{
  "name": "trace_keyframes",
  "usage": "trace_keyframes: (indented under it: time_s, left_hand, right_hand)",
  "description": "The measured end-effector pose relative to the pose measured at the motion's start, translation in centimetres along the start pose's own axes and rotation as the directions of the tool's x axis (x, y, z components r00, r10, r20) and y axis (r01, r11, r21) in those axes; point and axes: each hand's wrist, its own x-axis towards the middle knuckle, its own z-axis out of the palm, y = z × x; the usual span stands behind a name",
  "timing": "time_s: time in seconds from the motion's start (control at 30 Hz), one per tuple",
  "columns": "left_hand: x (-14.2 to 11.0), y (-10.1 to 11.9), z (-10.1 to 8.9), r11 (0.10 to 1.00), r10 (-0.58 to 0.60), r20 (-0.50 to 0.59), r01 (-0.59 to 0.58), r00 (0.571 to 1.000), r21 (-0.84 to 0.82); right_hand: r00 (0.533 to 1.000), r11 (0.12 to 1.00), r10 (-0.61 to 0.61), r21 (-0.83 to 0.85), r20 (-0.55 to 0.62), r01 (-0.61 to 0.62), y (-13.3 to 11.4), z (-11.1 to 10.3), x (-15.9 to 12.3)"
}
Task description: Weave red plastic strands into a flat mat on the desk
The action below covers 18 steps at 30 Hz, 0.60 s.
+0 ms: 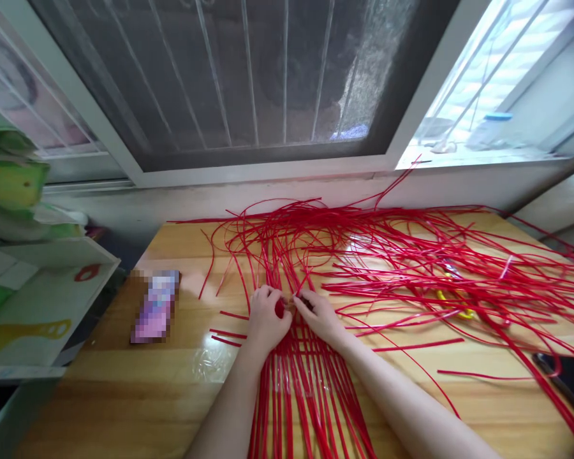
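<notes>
Long red strips run up the middle of the table toward the window, with several crossing them sideways in a loose weave. Clear tape lies across the lengthwise strips below my hands. My left hand is closed over the left part of the weave, with red strip showing between thumb and fingers. Close beside it, my right hand pinches a red strip between thumb and forefinger. The fingertips nearly meet, and they partly hide the crossing there.
A tangle of loose red strips spreads over the back and right of the wooden table. Yellow-handled scissors lie among them. A blurred pink-purple object lies left, a black device right. A window stands behind.
</notes>
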Motion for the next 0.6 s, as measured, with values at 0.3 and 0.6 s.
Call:
trace_keyframes:
  time_s: [0.3, 0.6]
  left_hand:
    - [0.1, -0.8, 0.2, 0.987, -0.109, 0.018, 0.106, 0.994, 0.119]
    - [0.2, -1.1, 0.3, 0.989, -0.102, -0.018, 0.103, 0.995, 0.11]
  right_hand:
    - [0.987, 0.961, 0.103, 0.245, 0.125, -0.132, 0.4, -0.9, 0.3]
    - [0.98, 0.956, 0.134, 0.242, 0.146, -0.167, -0.1, -1.1, 0.5]
